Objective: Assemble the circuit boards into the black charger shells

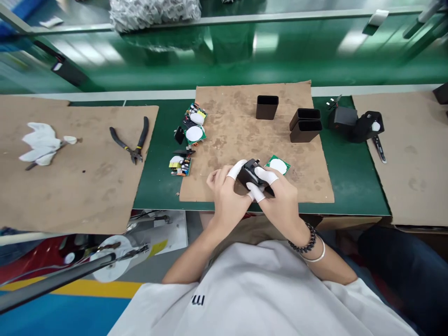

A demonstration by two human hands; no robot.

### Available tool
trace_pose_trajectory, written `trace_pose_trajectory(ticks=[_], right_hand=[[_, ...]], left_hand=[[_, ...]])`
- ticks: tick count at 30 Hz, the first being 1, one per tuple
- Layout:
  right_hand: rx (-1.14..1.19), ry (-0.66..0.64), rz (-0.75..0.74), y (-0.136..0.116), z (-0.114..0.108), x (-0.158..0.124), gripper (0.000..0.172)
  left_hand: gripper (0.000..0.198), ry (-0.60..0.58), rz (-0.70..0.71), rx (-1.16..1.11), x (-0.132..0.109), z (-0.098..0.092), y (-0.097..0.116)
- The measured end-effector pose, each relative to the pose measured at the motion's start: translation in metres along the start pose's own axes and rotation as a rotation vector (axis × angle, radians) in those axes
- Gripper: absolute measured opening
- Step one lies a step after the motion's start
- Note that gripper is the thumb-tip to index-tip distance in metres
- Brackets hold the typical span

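- From my remote seat I watch the left hand [229,193], half closed around a black casing [247,174], with white finger cots [236,169] on its digits.
- The right hand [280,200] pinches the same casing between thumb and fingers, above the mat's near edge; I cannot tell what is inside it.
- A green circuit board [279,165] with a white disc lies just beyond the right hand.
- One open-topped case [267,112] stands alone on the cardboard mat [231,135], near a touching pair of cases [305,137]; their interiors show only as dark.
- Right of the mat sit black housings [343,121], one bearing a round white piece [375,126]; whether it sits inside, I cannot tell.
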State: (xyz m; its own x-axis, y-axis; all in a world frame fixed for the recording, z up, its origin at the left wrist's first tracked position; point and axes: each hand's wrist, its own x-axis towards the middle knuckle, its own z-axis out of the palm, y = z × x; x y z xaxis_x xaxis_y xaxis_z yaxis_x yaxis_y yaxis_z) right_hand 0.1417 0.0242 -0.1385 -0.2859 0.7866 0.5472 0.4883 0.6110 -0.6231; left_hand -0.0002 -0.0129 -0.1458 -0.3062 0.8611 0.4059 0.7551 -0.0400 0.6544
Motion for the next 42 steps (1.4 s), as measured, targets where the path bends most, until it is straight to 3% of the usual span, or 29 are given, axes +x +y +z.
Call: trace_pose_trajectory(ticks=[3, 6, 8, 11, 12, 16, 18, 21, 24, 26, 28, 31, 34, 38, 42], right_hand=[[0.046, 0.027, -0.083, -0.005, -0.011, 0.014, 0.028], [0.034, 0.077, -0.096, -0.017, -0.015, 0.027, 0.029], [-0.068, -0.083, -0.109, -0.024, -0.009, 0.033, 0.021], [-0.259, -0.461, -0.179, -0.028, 0.003, 0.04, 0.02], [-0.296, -0.513, -0.197, -0.027, 0.005, 0.042, 0.019], [-0.328, -0.347, -0.205, -0.023, 0.008, 0.041, 0.018], [-0.331, -0.351, -0.211, -0.02, 0.013, 0.034, 0.016], [-0.319, -0.478, -0.187, -0.015, 0.018, 0.025, 0.01], [-0.142, -0.425, -0.115, -0.013, 0.017, 0.024, 0.009], [0.159, -0.315, -0.015, -0.014, 0.015, 0.024, 0.012], [0.547, -0.249, 0.163, -0.017, 0.015, 0.022, 0.025], [0.991, -0.3, 0.546, -0.022, 0.016, 0.016, 0.038], [1.26, -0.419, 0.864, -0.03, 0.014, 0.012, 0.033], [1.573, -0.465, 1.125, -0.043, 0.002, 0.018, 0.021], [1.647, -0.467, 1.266, -0.046, -0.005, 0.028, 0.016]], left_hand=[[0.053, -0.118, -0.041, -0.161, 0.004, -0.026, -0.01], [0.049, 0.006, -0.13, -0.279, 0.007, -0.052, -0.028], [0.042, 0.146, -0.162, -0.286, 0.008, -0.065, -0.039], [0.036, 0.29, -0.154, -0.311, 0.011, -0.079, -0.048], [0.036, 0.335, -0.144, -0.324, 0.012, -0.083, -0.048], [0.036, 0.425, -0.111, -0.349, 0.015, -0.091, -0.041], [0.033, 0.407, -0.12, -0.323, 0.014, -0.088, -0.039], [0.03, 0.325, -0.115, -0.285, 0.01, -0.08, -0.039], [0.054, 0.118, -0.057, -0.344, 0.003, -0.07, -0.036], [0.083, -0.048, -0.01, -0.403, -0.002, -0.064, -0.03], [0.094, -0.119, 0.016, -0.446, -0.005, -0.059, -0.02], [0.08, -0.034, 0.044, -0.489, -0.003, -0.052, -0.003], [0.079, 0.029, 0.112, -0.497, 0.004, -0.048, 0.011], [0.079, 0.059, 0.143, -0.482, 0.015, -0.047, 0.018], [0.085, 0.067, 0.095, -0.543, 0.019, -0.05, 0.018]])
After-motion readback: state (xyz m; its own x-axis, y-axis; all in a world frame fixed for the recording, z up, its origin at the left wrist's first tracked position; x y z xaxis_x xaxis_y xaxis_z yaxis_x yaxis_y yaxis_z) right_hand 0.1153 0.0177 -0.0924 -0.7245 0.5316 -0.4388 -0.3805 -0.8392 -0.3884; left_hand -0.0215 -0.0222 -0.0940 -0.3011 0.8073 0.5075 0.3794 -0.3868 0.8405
